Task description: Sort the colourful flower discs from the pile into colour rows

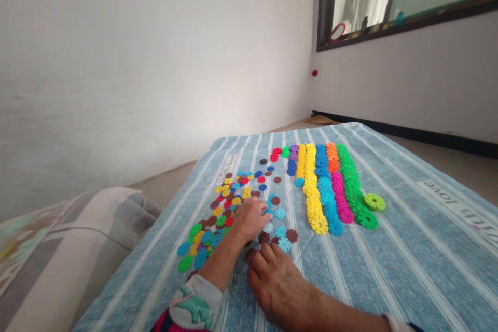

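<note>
Notched plastic flower discs in many colours lie on a striped blue cloth. My left hand (251,219) reaches over the loose pile of mixed discs (221,221), its fingers bent together beside some light-blue discs (280,213). Whether a disc is between those fingertips is hidden. Lower down, my right hand (278,281) rests with curled fingers just below several brown discs (264,237); what its fingertips hold, if anything, is out of sight. A pale-blue disc (284,244) lies close to its knuckles.
Overlapping discs form rows by colour on the right, among them a yellow row (310,187), a pink row (342,197) and a green row (352,181). A lime disc (374,202) sits beside the green row. Grey-and-white fabric (97,238) bulges at the left.
</note>
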The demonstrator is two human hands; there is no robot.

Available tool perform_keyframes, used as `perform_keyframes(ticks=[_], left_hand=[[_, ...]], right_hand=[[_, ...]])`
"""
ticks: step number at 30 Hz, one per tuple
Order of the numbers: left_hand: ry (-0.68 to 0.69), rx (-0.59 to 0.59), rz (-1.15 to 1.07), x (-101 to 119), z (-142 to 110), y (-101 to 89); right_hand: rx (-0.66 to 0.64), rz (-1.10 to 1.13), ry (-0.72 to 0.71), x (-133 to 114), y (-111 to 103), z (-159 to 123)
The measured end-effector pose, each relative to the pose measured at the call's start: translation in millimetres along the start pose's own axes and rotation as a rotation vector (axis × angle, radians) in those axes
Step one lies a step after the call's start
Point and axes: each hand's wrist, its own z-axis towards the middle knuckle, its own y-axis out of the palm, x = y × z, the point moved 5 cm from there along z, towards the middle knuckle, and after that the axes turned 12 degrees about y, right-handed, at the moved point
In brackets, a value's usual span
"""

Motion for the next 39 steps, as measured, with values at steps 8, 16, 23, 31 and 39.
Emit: perform_keyframes(ticks=[8,16,23,31,39], left_hand=[[-0.017,0.008,-0.032,-3.0,0.7,3.5],[0.009,0.088,-0.207,-8.9,-0.1,5.3],[-0.006,0.149,-0.385,-20.3,0.1,12.6],[0.038,0.093,-0.502,-19.3,-0.1,5.1],[0.103,0.114,-0.54,-9.4,39.5,-1.7]], right_hand=[[-0.002,-0.035,0.01,-2.8,-1.3,-0.9],[0.009,-0.036,0.002,-2.6,-0.7,0.2],[0.016,-0.018,-0.005,-1.6,-3.3,0.6],[0.046,-0.039,0.031,-2.8,-2.3,2.6],[0.122,-0.036,0.007,-2.4,9.9,7.9]])
